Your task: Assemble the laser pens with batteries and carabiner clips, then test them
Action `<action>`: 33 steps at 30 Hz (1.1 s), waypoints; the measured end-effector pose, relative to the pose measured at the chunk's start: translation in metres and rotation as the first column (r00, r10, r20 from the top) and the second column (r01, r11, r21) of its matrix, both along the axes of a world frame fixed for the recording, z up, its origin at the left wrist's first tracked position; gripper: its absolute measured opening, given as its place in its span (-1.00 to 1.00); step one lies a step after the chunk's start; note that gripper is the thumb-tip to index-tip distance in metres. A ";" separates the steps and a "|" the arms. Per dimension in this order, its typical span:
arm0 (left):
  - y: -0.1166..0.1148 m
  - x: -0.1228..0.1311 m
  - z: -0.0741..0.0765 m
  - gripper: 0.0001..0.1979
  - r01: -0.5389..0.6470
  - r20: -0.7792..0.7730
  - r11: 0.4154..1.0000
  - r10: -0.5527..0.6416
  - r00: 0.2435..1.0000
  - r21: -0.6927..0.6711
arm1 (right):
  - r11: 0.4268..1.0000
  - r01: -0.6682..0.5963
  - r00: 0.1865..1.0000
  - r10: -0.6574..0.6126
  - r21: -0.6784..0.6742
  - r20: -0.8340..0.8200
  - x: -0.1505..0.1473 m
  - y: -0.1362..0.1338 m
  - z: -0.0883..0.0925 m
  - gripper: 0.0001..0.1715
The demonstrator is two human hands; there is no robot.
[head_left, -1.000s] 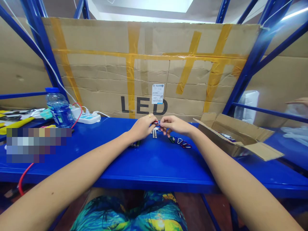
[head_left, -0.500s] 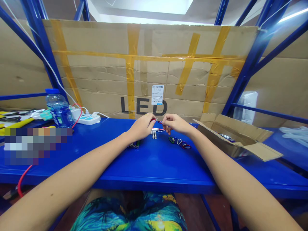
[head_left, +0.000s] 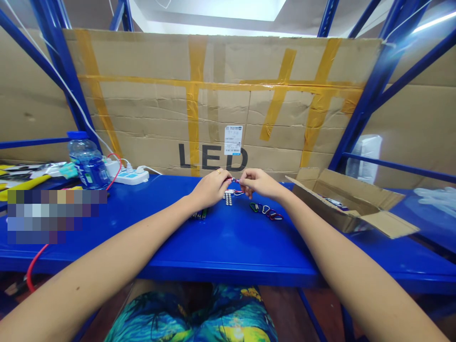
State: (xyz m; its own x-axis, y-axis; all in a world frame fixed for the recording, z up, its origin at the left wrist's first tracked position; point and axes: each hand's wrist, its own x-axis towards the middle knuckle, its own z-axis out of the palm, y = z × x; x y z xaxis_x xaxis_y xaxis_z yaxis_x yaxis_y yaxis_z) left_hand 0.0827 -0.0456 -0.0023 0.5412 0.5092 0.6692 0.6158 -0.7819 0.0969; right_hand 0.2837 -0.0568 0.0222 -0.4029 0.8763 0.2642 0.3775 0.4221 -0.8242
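In the head view, the left hand (head_left: 212, 186), at the middle of the frame, pinches one end of a small red-and-metal piece (head_left: 234, 180) between thumb and fingers, while the right hand (head_left: 261, 183), just to its right, has its fingertips closed on the other end; the piece spans the narrow gap between them, too small to make out in detail. Just below it, at the frame's centre, a silver piece with a cord (head_left: 231, 192) lies on the blue bench (head_left: 235, 244), with small silver parts (head_left: 228, 200) in neat rows directly beneath. To the lower left of these, partly covered by the left forearm, are dark green cylinders (head_left: 199, 214). Right of centre, below the right hand, carabiners (head_left: 265, 209) in green, silver, purple and red form a slanting row. At the right of the frame stands an open cardboard box (head_left: 322, 209) with some shiny items inside. At the left of the frame are a blue-capped bottle (head_left: 88, 164) and, beside it, a white power strip (head_left: 131, 176). Across the upper frame, a taped cardboard sheet (head_left: 142, 114) printed "LED" bears a white label (head_left: 233, 137).
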 end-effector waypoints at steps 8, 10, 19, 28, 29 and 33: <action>-0.001 0.000 0.000 -0.85 0.004 -0.001 1.000 -0.004 1.000 0.010 | 0.998 -0.007 1.000 0.006 0.064 0.023 0.001 0.004 -0.004 -0.82; 0.000 -0.001 -0.001 -0.85 0.001 0.004 1.000 -0.001 1.000 0.009 | 0.997 0.004 1.000 -0.005 0.073 0.017 0.000 0.005 -0.006 -0.82; -0.002 0.005 0.002 -0.92 0.069 0.207 0.988 -0.039 0.978 -0.140 | 0.994 -0.096 0.985 0.087 -0.053 -0.150 -0.005 0.001 -0.007 -0.84; 0.001 0.004 -0.001 -0.85 0.118 0.190 0.991 -0.104 0.976 -0.060 | 0.975 -0.129 0.947 0.067 -0.179 -0.315 -0.010 -0.001 -0.011 -0.76; 0.001 0.004 -0.001 -0.85 0.119 0.184 0.992 -0.108 0.977 -0.051 | 0.978 -0.121 0.945 0.061 -0.171 -0.321 -0.010 0.001 -0.013 -0.76; 0.002 0.003 -0.003 -0.85 0.107 0.170 0.993 -0.098 0.981 -0.045 | 0.990 -0.101 0.946 0.066 -0.096 -0.318 -0.012 0.008 -0.019 -0.82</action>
State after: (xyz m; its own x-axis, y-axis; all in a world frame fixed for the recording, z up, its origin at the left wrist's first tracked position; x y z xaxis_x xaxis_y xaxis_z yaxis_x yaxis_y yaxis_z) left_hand 0.0857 -0.0437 -0.0050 0.4753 0.4947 0.7276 0.5044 -0.8308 0.2354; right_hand 0.2716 -0.0485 0.0033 -0.3880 0.8738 0.2930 0.0603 0.3413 -0.9380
